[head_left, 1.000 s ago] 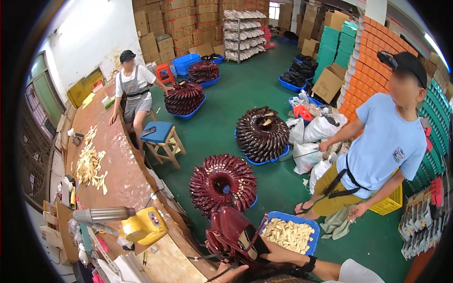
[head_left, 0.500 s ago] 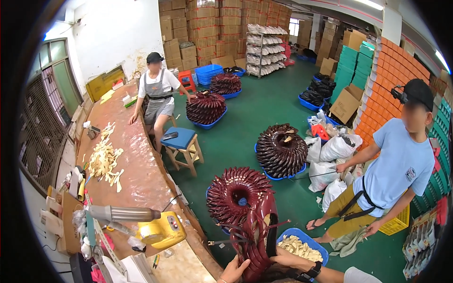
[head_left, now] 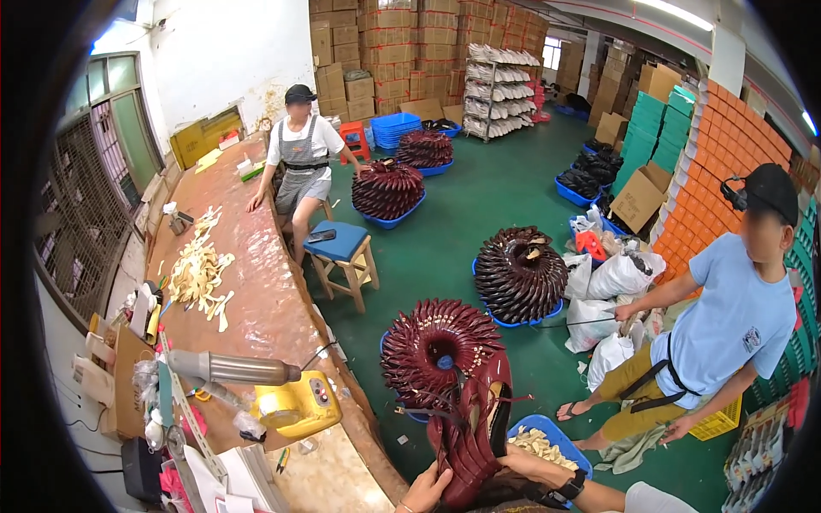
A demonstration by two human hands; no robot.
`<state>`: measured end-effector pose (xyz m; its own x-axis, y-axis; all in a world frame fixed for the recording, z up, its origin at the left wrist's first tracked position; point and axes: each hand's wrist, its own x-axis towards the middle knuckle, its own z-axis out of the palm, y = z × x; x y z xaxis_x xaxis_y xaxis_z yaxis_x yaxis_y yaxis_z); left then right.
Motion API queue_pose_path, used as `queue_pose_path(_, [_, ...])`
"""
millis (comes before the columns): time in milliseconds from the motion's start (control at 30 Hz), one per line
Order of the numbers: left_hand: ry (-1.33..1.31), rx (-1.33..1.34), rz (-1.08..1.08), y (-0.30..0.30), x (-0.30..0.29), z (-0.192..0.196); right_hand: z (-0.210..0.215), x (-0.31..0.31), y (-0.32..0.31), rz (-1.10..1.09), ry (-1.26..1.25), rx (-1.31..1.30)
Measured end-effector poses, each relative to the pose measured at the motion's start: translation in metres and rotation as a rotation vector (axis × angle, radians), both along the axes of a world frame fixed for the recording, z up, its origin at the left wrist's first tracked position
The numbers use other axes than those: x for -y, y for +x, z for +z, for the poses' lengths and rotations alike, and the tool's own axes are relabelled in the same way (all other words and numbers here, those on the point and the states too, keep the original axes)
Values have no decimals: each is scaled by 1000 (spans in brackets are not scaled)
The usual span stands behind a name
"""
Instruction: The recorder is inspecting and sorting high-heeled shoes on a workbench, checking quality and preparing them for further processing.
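At the lower middle, I hold a bunch of glossy dark red shoes (head_left: 469,427) between both hands, nested close together with thin straps sticking out at the sides. My left hand (head_left: 426,489) grips the bunch from its left, the thumb lying up along it. My right hand (head_left: 523,462) is closed against the other side; part of its fingers is hidden behind the shoes. Just beyond, a ring-shaped heap of similar dark red shoes (head_left: 410,355) rests in a blue tub. To the right of my bunch, a blue tub (head_left: 560,432) contains cream-coloured strips (head_left: 537,445).
At left, a long workbench (head_left: 248,316) carries a pile of cream strips (head_left: 201,269) and a yellow machine (head_left: 312,406) with a grey nozzle. One person (head_left: 718,308) stands at right; another (head_left: 299,158) sits beyond a blue stool (head_left: 335,239). Another shoe heap (head_left: 517,269) stands mid-floor.
The whole view has shifted slightly, so the room appears further right. Both hands keep hold of the shoe bunch, which has barely moved.
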<state>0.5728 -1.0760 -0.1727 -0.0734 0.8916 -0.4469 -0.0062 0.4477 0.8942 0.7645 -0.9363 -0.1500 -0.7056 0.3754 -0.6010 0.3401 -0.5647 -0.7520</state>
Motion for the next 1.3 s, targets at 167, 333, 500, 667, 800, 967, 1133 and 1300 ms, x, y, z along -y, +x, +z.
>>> queue_pose_path(167, [52, 7, 20, 2, -1, 8, -9, 1, 6, -53, -61, 11])
queue_pose_path(333, [48, 124, -14, -2, -3, -6, -20, 1, 5, -44, -40, -38])
queue_pose_path(500, [-66, 196, 25, -2, -1, -9, -2, 2, -1, -65, -15, -14])
queue_pose_path(667, [-33, 302, -37, -6, -4, -16, -4, 3, 2, -31, -43, -16])
queue_pose_path(800, [-38, 241, -56, -7, -5, -23, -7, 7, 4, -65, -12, -33])
queue_pose_path(967, [-20, 174, -45, -5, -8, -34, 3, 8, 7, -53, -15, -14])
queue_pose_path(1133, [2, 112, 1, -2, -8, -41, 15, 10, 6, -85, -23, 18])
queue_pose_path(1300, [10, 62, 59, 4, -3, -37, 15, 9, 7, -95, -13, 22])
